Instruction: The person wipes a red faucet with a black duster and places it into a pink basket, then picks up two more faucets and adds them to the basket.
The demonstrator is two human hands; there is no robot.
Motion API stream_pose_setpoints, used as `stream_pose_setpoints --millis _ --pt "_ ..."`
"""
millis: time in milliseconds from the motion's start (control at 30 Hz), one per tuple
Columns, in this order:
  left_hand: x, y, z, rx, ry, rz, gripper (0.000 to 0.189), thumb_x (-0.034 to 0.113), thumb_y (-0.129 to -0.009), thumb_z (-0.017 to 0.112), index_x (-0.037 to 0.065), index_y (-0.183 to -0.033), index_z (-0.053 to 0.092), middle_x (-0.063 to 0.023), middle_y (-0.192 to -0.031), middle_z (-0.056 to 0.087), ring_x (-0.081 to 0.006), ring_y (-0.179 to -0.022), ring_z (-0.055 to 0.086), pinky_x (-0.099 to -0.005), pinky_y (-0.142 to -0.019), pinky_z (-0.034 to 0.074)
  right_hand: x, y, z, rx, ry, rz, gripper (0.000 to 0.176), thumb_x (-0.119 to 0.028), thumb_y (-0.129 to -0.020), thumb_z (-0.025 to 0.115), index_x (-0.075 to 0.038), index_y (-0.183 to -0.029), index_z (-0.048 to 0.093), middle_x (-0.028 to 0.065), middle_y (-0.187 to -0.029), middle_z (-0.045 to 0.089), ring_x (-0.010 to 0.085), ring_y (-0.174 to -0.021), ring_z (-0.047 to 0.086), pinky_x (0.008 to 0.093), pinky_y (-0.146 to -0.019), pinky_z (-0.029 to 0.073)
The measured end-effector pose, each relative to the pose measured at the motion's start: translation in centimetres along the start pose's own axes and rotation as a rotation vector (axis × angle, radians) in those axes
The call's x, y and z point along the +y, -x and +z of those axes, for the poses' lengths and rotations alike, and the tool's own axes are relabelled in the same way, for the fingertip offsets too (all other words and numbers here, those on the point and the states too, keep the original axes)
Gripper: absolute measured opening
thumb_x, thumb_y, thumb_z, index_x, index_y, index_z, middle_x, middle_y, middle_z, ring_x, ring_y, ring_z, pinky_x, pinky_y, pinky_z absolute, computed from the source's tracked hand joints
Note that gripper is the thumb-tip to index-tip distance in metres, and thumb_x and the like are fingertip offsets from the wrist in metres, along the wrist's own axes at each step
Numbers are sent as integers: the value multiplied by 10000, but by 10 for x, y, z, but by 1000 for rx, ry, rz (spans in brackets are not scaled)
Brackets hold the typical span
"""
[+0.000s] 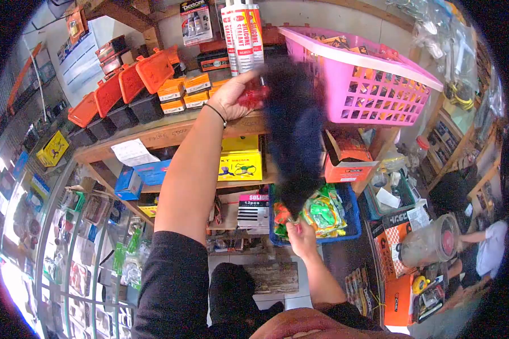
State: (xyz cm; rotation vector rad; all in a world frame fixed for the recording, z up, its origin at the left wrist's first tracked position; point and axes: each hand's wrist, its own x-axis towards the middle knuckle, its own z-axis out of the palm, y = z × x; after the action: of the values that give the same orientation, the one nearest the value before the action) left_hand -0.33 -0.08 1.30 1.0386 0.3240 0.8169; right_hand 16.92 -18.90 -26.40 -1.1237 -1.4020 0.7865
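Observation:
My left hand [232, 101] reaches up to the upper shelf, its fingers closed around a shiny red item [254, 95] whose kind I cannot make out. Silicone sealant tubes [243, 37] stand just behind it. Lower down, my right hand [303, 238] grips the bottom end of a dark, fluffy duster [297, 124], which is blurred and points upward, hiding part of the shelf. Under the duster's lower end, a blue basket [353, 217] holds green and orange packets [323, 212].
A pink basket [373, 107] of small packs sits at the upper right. Orange-lidded boxes [119, 87] and small orange boxes [185, 93] line the shelf. A yellow box [241, 158] is below. Glass cases stand left; another person [489, 248] is at the far right.

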Motion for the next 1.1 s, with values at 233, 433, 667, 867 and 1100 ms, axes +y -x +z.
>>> stream_pose_setpoints --millis 233,433,667,867,1100 --pt "2 -4 3 -24 -108 -13 258 279 -848 474 93 -1026 488 -52 -905 594 -166 -722 569 -356 -549 473 -18 4 0 23 -324 374 214 -220 -804 561 -9 -778 538 13 -612 545 56 -559 465 229 -509 376" --pt "-5 -3 7 232 -10 91 358 239 -845 472 60 -1152 430 -117 -1030 557 -234 -923 542 -380 -827 440 -10 -1 -4 9 -126 131 236 -245 -810 545 -12 -780 539 5 -570 507 60 -492 431 241 -445 337" --pt "-4 -13 -2 104 -18 55 286 277 -819 531 79 -1022 494 -103 -912 596 -176 -769 586 -293 -609 497 -19 2 -8 -7 37 9 250 -249 -794 565 -1 -821 550 28 -565 530 91 -476 462 252 -451 365" --pt "0 2 7 113 -36 58 254 270 -805 554 88 -979 521 -111 -917 596 -177 -755 589 -312 -603 498 -21 9 1 -1 -68 171 246 -227 -784 578 14 -813 540 47 -594 549 115 -527 502 256 -491 386" --pt "4 -4 1 -74 -61 -39 273 237 -796 573 66 -995 498 -88 -976 579 -168 -772 573 -295 -642 498 -2 8 2 40 -278 345 256 -242 -782 583 4 -751 514 63 -564 510 130 -502 469 265 -483 365"
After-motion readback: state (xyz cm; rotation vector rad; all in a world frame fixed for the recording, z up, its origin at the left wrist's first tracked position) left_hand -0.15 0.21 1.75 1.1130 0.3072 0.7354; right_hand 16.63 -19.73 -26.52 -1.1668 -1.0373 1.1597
